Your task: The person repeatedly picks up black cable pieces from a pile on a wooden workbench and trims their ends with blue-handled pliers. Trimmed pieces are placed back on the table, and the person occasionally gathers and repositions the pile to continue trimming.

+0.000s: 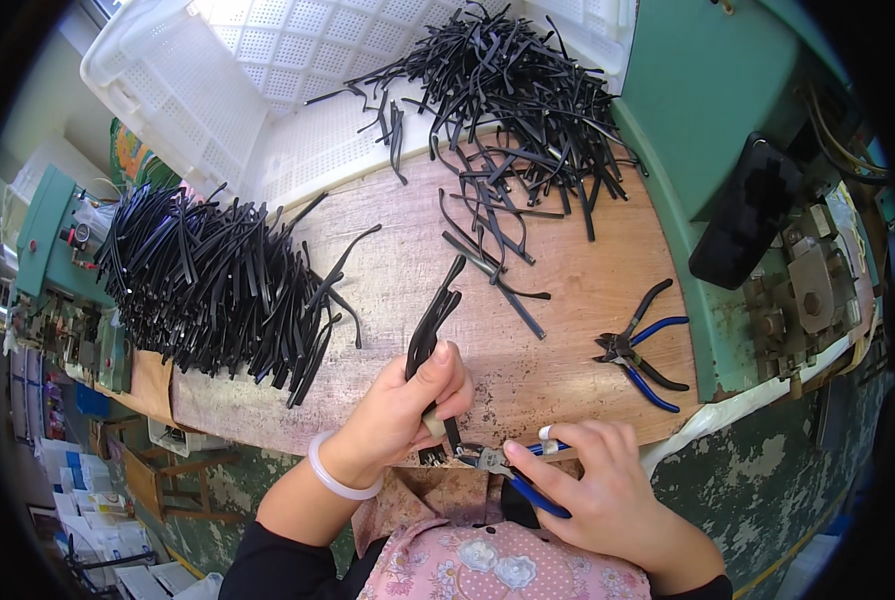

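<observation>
My left hand (423, 395) is closed around a small bundle of black eyeglass temples (434, 325), its curved tips pointing away from me and the lower ends near the table's front edge. Blue-handled cutting pliers (491, 459) are in my right hand (596, 485), their jaws at the lower end of one temple. Whether the jaws touch it or bite on it I cannot tell. White tape wraps a right fingertip. A dense pile of black temples (218, 285) lies at the left, and a looser heap (523, 100) at the back, with several strewn in front of it.
What look like two overlapping pairs of pliers (623, 347) lie at the right. A white perforated crate (198, 110) stands tipped at the back. Green machines flank the wooden table (388, 290); a black phone (746, 210) rests against the right machine (708, 100).
</observation>
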A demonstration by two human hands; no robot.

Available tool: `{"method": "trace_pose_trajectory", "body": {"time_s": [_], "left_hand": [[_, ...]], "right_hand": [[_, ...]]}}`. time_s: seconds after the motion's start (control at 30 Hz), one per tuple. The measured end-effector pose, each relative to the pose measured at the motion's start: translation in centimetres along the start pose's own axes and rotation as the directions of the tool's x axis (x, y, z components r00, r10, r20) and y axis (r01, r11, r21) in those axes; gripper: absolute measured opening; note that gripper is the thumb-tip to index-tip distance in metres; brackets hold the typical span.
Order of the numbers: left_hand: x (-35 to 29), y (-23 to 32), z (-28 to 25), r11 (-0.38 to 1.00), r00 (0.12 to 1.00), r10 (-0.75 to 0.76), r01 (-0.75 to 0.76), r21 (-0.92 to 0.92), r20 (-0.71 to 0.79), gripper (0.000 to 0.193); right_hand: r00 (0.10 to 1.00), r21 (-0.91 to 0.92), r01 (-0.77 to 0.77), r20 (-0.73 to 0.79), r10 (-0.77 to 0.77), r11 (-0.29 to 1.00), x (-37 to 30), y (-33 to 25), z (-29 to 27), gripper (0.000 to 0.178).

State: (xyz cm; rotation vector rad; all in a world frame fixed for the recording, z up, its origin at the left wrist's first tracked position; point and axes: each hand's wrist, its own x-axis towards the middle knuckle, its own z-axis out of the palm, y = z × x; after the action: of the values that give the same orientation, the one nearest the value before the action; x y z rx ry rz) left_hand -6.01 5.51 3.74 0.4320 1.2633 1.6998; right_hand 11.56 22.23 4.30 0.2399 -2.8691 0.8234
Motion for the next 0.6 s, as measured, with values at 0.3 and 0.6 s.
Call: {"method": "trace_pose_trajectory", "body": {"time_s": [0.3,0.6], "left_hand": [[-2.1,-3.1,2.6,0.793,0.743,0.598,-0.603,0.087,-0.299,0.037],[-1.6,-4.2,4.6,0.571,0.486,0.821,-0.706,0.419,-0.301,0.040]], "right_hand": [[0.998,0.148,-0.061,-0.010,0.064,0.987,-0.7,0.4,0.3,0.068],[0.993,0.112,-0.060,-0.093,0.070,0.992,-0.3,-0.6,0.4,0.068]]}}
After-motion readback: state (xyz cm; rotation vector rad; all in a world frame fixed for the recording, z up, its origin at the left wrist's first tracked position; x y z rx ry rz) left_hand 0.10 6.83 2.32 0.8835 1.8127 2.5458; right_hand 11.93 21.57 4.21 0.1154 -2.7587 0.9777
